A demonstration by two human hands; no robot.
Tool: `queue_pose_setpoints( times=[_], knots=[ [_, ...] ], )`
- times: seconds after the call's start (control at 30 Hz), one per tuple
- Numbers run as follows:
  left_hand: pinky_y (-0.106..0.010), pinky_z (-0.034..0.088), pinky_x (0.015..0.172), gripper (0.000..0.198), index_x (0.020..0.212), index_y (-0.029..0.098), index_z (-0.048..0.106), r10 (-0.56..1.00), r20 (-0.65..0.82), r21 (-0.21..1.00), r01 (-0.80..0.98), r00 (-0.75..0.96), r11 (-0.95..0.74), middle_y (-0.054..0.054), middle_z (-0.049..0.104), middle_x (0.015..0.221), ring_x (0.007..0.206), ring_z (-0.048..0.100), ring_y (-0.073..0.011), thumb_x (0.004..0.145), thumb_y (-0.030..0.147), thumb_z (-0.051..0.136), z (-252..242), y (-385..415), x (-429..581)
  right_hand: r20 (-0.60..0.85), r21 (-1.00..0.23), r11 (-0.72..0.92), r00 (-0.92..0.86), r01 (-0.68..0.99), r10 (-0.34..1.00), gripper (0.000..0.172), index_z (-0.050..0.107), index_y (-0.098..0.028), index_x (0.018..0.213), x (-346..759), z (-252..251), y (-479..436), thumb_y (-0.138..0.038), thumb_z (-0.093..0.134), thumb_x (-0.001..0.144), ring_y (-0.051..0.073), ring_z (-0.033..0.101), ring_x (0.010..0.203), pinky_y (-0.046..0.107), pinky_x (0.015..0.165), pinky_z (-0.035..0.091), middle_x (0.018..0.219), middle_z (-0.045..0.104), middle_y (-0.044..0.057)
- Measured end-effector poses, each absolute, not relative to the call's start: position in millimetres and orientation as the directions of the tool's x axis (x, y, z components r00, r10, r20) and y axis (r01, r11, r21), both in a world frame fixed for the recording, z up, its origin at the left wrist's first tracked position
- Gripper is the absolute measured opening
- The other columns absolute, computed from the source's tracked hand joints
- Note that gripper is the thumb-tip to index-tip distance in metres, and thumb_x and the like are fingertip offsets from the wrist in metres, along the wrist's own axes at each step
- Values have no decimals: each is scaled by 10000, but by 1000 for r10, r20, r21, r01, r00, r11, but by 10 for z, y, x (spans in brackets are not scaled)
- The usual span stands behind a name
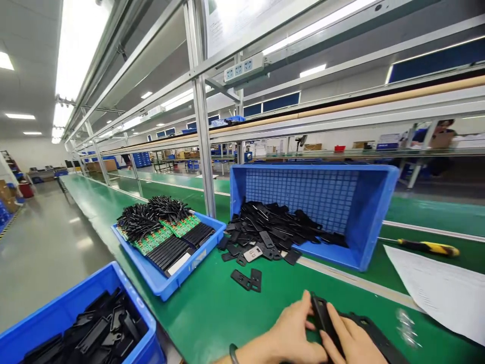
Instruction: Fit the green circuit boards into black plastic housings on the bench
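At the front edge of the green bench, my left hand and my right hand are both closed on a long black plastic part, tilted between them. My left thumb and fingers grip its left side; my right fingers press along its right side. Another black plastic piece lies beside and partly under my right hand. Ahead, two small black plates lie on the bench, near a loose pile of similar black plates spilling from a blue crate tipped on its side.
A blue tray holds green circuit boards with black wires. At lower left, a blue bin contains black plastic housings. A yellow-black screwdriver, paper sheet and small clear items lie right.
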State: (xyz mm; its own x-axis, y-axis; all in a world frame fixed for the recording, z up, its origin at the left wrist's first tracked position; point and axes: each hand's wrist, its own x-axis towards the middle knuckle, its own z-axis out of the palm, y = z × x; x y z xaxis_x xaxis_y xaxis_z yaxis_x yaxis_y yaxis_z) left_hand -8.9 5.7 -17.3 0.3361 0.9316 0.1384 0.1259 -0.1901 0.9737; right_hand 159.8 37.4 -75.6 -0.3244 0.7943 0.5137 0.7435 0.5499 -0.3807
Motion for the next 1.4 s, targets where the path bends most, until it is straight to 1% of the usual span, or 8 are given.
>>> queue_pose_setpoints(
  times=[0.17, 0.37, 0.53, 0.67, 0.87, 1.1, 1.23, 1.4],
  knots=[
    [-433, 305, 1087, 1038, 1480, 155, 139, 942, 118, 962, 198, 315, -186, -146, 225, 1517, 1388, 219, -299, 521, 37, 518, -147, 35, -168, 446, -128, 351, -263, 928, 856, 517, 506, -93, 1265, 1494, -447, 115, -310, 464, 798, 368, 538, 1032, 475, 810, 467, 1140, 570, 217],
    [-441, 267, 1105, 1054, 1486, 188, 81, 929, 105, 973, 154, 356, -170, -133, 217, 1522, 1378, 253, -284, 529, 23, 491, -220, 156, -157, 239, -153, -18, 55, 988, 969, 997, 318, 6, 1383, 1406, -242, 1, -655, 607, 695, 496, 320, 1247, 585, 974, 265, 1382, 335, 333],
    [-398, 371, 1022, 1049, 1483, 207, 92, 925, 90, 959, 218, 369, -180, -146, 400, 1427, 1187, 489, -235, 524, 13, 469, -258, 191, -156, 158, -165, -59, 85, 985, 984, 884, 291, -77, 1431, 1380, -148, 18, -585, 583, 768, 464, 318, 1266, 600, 986, 231, 1422, 321, 283],
    [-387, 419, 953, 899, 1433, 196, 291, 959, 143, 902, 365, 246, -229, -102, 601, 1178, 1008, 557, -216, 565, 48, 474, -216, 191, -196, 109, -264, 78, -51, 961, 993, 838, 252, -85, 1453, 1384, -28, -35, -418, 609, 772, 406, 300, 1298, 523, 1011, 275, 1453, 289, 252],
    [-398, 339, 1058, 612, 1391, 164, 361, 969, 147, 921, 330, 198, -207, -111, 541, 1300, 1222, 477, -227, 794, 271, 440, -146, 208, -197, 65, -337, 131, -116, 932, 991, 1107, 226, -30, 1450, 1328, 28, -146, -531, 737, 605, 446, 250, 1301, 547, 1030, 230, 1440, 257, 301],
    [-439, 214, 1138, 716, 1427, 203, 244, 969, 80, 971, 200, 234, -129, -100, 372, 1462, 1357, 312, -271, 836, 577, 394, -236, 333, -232, 156, -302, 176, -133, 937, 979, 904, 410, -157, 1366, 1316, 180, -203, -631, 639, 630, 407, 458, 1082, 495, 904, 371, 1240, 518, 185],
    [-416, 109, 1174, 786, 1444, 277, 194, 967, 37, 921, 366, 251, -130, -6, 208, 1536, 1411, 151, -258, 790, 683, 351, -254, 397, -306, 116, -271, 45, -14, 961, 993, 646, 555, -219, 1195, 1693, 547, -180, -611, 605, 684, 288, 523, 936, 319, 736, 427, 1027, 586, 100],
    [-462, 122, 1172, 769, 1472, 193, 166, 932, 32, 808, 539, 361, -237, -25, 130, 1543, 1409, 102, -273, 838, 587, 349, -245, 331, -310, 160, -160, -210, 235, 964, 959, 590, 580, -114, 1146, 2685, 848, -49, -532, 590, 729, 329, 494, 960, 361, 737, 390, 1041, 563, 201]
  ],
)
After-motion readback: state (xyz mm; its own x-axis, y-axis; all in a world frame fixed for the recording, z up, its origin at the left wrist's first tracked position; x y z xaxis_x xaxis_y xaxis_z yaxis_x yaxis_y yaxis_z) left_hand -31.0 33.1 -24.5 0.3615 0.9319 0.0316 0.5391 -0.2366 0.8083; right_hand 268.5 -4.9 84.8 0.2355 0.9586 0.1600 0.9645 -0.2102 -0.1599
